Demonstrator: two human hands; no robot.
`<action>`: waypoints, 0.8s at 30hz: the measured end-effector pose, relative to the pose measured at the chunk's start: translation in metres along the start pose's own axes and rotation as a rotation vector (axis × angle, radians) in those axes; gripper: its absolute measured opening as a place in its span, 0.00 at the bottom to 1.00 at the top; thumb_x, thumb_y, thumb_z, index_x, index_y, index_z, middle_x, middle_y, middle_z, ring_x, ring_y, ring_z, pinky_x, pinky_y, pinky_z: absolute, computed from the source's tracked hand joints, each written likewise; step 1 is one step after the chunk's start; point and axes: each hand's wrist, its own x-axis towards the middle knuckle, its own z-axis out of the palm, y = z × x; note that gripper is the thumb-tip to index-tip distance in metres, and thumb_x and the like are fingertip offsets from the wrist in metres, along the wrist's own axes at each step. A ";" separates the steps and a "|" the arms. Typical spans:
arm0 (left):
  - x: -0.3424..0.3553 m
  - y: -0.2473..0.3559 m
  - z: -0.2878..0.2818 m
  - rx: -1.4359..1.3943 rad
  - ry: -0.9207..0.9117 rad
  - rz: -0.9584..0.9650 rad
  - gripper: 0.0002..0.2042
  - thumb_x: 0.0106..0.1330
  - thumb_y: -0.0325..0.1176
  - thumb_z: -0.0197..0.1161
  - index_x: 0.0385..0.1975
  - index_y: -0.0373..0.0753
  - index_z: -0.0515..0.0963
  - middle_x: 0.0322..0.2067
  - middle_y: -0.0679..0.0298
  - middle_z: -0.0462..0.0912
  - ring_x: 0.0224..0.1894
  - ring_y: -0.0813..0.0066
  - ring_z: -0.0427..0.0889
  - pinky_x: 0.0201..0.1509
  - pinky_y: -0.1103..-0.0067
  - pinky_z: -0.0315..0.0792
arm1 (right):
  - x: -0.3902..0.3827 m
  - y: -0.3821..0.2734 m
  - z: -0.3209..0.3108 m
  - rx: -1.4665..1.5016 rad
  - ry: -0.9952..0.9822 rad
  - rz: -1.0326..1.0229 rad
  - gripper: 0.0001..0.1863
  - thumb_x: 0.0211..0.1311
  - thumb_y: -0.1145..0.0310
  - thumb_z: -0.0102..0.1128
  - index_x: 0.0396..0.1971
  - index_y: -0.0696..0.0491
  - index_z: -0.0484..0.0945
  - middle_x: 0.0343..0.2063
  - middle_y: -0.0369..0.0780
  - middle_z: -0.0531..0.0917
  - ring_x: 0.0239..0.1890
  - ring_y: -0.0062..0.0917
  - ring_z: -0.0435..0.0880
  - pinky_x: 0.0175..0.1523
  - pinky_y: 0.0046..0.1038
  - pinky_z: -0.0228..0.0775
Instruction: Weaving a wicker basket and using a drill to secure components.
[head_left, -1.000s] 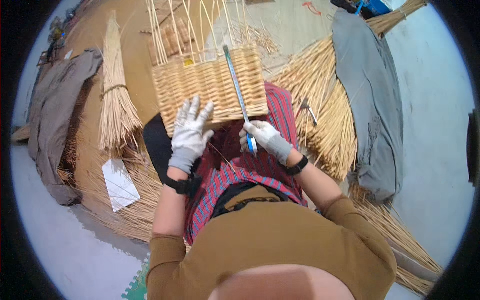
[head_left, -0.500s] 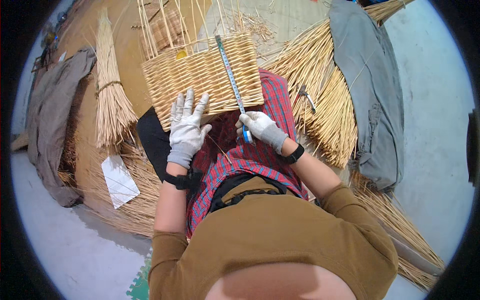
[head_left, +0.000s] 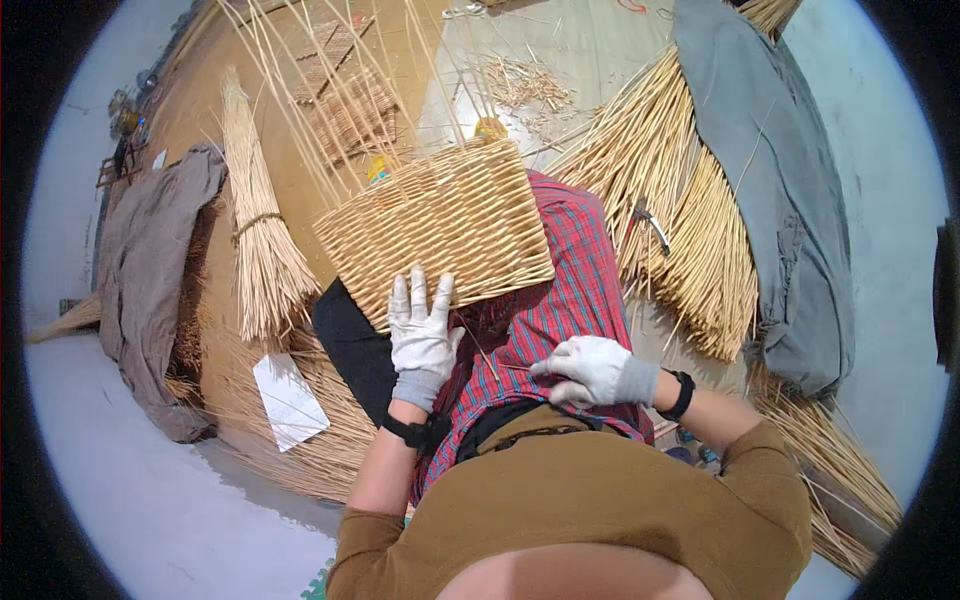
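Note:
My left hand, in a white glove, rests with fingers spread on the lower edge of a woven wicker panel, which lies tilted over my lap with long unwoven rods rising from its far edge. My right hand, also gloved, is over the red checked cloth on my lap, below the panel and apart from it, with its fingers curled; what they hold, if anything, I cannot make out. The tape measure is out of sight.
Pale rod bundles lie at my left and right, pruning shears on the latter. A grey cloth covers part of the right bundles. Smaller woven pieces lie beyond the panel; a white sheet is at left.
The tape measure that lay across the panel is no longer visible. My right hand has moved right and down, away from the panel's edge. The panel appears further right, lower and turned anticlockwise.

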 end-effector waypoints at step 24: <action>0.052 0.012 -0.009 -0.117 0.438 -0.114 0.08 0.55 0.31 0.71 0.34 0.43 0.80 0.39 0.56 0.78 0.46 0.54 0.76 0.52 0.61 0.69 | 0.031 0.323 -0.028 -0.248 0.431 1.612 0.50 0.51 0.29 0.55 0.69 0.45 0.62 0.67 0.44 0.66 0.70 0.42 0.60 0.70 0.50 0.51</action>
